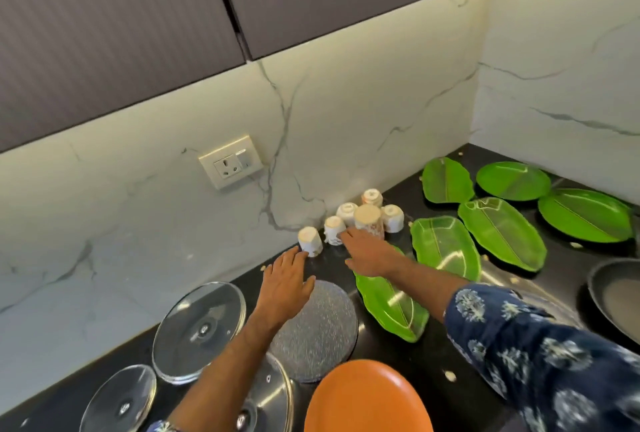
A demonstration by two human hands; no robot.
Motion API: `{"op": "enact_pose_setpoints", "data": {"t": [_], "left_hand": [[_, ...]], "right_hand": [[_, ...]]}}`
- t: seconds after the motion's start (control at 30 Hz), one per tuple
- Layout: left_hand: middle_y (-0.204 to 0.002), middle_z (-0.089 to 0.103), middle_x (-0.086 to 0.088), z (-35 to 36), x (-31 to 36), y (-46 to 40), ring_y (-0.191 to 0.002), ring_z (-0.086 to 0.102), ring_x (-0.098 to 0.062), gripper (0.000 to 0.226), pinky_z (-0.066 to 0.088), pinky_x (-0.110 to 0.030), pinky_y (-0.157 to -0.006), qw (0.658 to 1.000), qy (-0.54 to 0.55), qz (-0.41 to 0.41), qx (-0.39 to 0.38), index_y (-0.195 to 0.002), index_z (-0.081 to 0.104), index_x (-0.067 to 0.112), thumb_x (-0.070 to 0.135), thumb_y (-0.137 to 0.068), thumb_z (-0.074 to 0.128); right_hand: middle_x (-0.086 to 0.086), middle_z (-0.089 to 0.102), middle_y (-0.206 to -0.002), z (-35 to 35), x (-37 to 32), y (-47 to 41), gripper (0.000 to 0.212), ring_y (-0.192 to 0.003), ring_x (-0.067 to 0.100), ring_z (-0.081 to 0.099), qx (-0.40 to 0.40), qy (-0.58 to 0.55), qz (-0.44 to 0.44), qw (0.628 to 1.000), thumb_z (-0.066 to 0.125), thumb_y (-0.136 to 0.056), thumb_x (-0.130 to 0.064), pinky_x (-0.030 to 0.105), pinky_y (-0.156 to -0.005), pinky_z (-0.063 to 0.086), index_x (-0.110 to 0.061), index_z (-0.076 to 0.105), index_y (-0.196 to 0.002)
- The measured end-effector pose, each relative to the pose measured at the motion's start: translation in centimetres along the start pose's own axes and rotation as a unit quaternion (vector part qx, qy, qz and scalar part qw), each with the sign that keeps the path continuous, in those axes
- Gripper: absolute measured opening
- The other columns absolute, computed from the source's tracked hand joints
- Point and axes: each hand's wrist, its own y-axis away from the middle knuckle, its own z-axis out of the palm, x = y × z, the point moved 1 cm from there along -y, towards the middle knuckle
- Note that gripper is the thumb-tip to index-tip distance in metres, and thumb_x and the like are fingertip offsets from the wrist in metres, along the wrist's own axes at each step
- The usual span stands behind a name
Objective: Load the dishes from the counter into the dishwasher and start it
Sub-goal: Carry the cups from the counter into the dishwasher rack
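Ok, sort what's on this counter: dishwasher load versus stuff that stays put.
To load: upside-down cups, green leaf plates, orange plate, glass lids, dark pan, grey round plate.

Staying: wall socket, crumbs.

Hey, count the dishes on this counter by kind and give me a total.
Upturned white ceramic cups: 6
Green leaf-shaped plates: 6
Clear glass pot lids: 3
Round orange plate: 1
Round grey speckled plate: 1
Dark frying pan: 1
Total: 18

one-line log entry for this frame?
phase: reaching for cups | left hand: open, by leftmost cup | right hand: open, at cup cluster | loaded: none visible
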Motion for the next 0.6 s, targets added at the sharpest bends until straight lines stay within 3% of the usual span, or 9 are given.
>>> {"op": "enact_pose_setpoints", "data": {"t": [0.13,0.3,0.43,0.6], "left_hand": [[-0.159,0.027,0.001,-0.4,-0.5,-1.3,-0.145,0.031,-0.022,0.057,0.026,-0.044,-0.118,0.999,-0.017,-0.030,-0.007,-0.151,0.028,0.026,0.049,-0.100,0.043],[-0.163,0.020,0.002,-0.7,-1.7,-2.0,-0.149,0.023,-0.020,0.060,0.019,-0.043,-0.121,0.998,-0.014,-0.059,-0.017,-0.154,0.022,0.028,0.050,-0.101,0.041],[-0.164,0.016,0.002,-0.7,-2.7,-3.0,-0.150,0.021,-0.020,0.061,0.019,-0.045,-0.121,0.997,-0.023,-0.070,-0.020,-0.154,0.020,0.028,0.051,-0.101,0.040],[-0.163,0.019,0.001,-0.2,-2.7,-4.5,-0.148,0.024,-0.021,0.058,0.024,-0.046,-0.121,0.997,-0.026,-0.063,-0.026,-0.153,0.023,0.027,0.049,-0.101,0.038]], "right_hand": [[0.015,0.048,-0.134,-0.5,0.0,-5.9,0.048,-0.123,0.035,0.046,0.013,0.077,-0.021,0.997,0.058,-0.088,-0.025,0.044,-0.094,0.042,-0.010,0.045,-0.132],[0.011,0.047,-0.141,-0.6,0.7,-11.3,0.047,-0.133,0.031,0.037,-0.022,0.222,-0.027,0.975,0.057,-0.094,-0.029,0.045,-0.110,0.028,-0.015,0.044,-0.137],[0.008,0.047,-0.146,1.4,2.0,-14.2,0.045,-0.139,0.031,0.033,-0.075,0.273,-0.014,0.959,0.050,-0.099,-0.032,0.049,-0.118,0.016,-0.017,0.045,-0.142],[0.011,0.050,-0.140,2.3,2.0,-15.0,0.038,-0.133,0.030,0.042,-0.049,0.289,-0.041,0.955,0.047,-0.100,-0.022,0.045,-0.116,0.021,-0.012,0.048,-0.137]]}}
